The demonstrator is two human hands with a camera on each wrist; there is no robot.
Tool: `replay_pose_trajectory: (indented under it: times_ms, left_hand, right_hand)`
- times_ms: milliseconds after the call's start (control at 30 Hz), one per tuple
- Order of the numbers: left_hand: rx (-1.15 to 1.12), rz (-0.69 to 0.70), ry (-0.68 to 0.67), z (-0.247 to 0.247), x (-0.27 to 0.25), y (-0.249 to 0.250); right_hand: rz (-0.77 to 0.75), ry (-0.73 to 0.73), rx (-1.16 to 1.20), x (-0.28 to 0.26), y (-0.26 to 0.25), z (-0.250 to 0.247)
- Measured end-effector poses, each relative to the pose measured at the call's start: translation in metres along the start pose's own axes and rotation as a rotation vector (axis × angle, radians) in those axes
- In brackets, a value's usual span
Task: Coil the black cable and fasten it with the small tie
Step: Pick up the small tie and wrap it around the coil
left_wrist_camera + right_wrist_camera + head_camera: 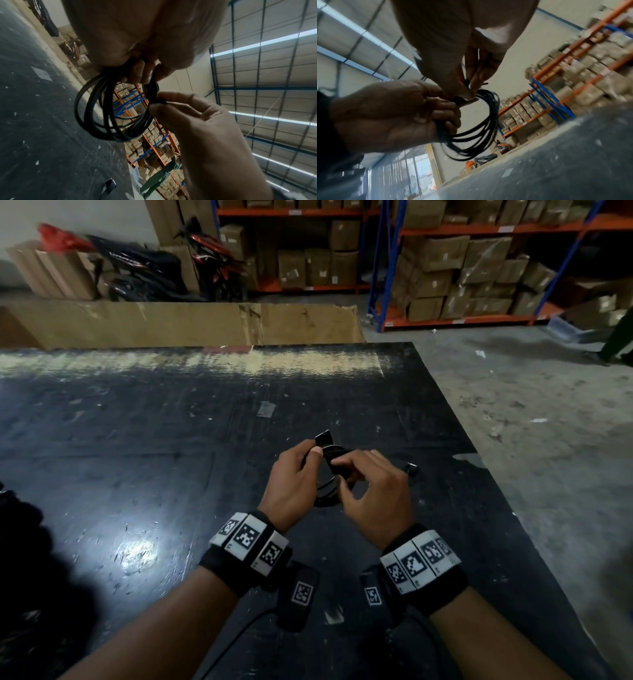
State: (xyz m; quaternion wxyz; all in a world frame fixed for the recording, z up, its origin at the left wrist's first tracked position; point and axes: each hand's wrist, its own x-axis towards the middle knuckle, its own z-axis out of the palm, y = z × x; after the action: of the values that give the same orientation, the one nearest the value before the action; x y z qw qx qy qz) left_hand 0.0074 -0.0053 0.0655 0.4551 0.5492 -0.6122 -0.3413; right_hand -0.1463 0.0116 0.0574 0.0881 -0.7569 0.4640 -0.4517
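Note:
The black cable (325, 491) is wound into a small coil of several loops, held above the dark table. My left hand (310, 455) grips the coil (102, 115) on its left side, thumb on top. My right hand (342, 465) pinches the small black tie (334, 462) where it wraps the bundle; one flat end of the tie sticks up behind the thumbs. In the left wrist view, the right hand's thumb and forefinger squeeze the tie (160, 101) against the loops. The coil (484, 128) hangs below both hands. A cable plug (412, 469) pokes out past the right hand.
The scuffed black table (137, 474) ends just right of my hands, with concrete floor (531, 422) beyond. A scrap of clear tape (265, 409) lies ahead. Flattened cardboard (171, 323) lines the far edge, with motorbikes (205, 265) and box-laden shelves (462, 275) behind.

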Motion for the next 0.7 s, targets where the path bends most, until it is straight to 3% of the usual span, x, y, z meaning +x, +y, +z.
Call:
replay_pose_trajectory:
  times_ms: [100,233,500,700]
  left_hand:
    - [-0.003,-0.027,-0.037,-0.005,0.003,0.000]
    - [0.079,-0.029,-0.126,-0.012,0.004,0.005]
    - [0.369,0.117,-0.338,-0.023,0.007,0.024]
    - [0.392,0.156,-0.454,-0.027,0.006,0.024]
  right_hand:
    - [-0.173,0.004,-0.177,0.006,0.007,-0.004]
    - [-0.282,-0.003,-0.231,0.019,0.013,-0.015]
    - [-0.236,-0.271,-0.132,0.037,0.020,-0.033]
    - [-0.048,-0.309,0.140,0.037,0.023,-0.039]
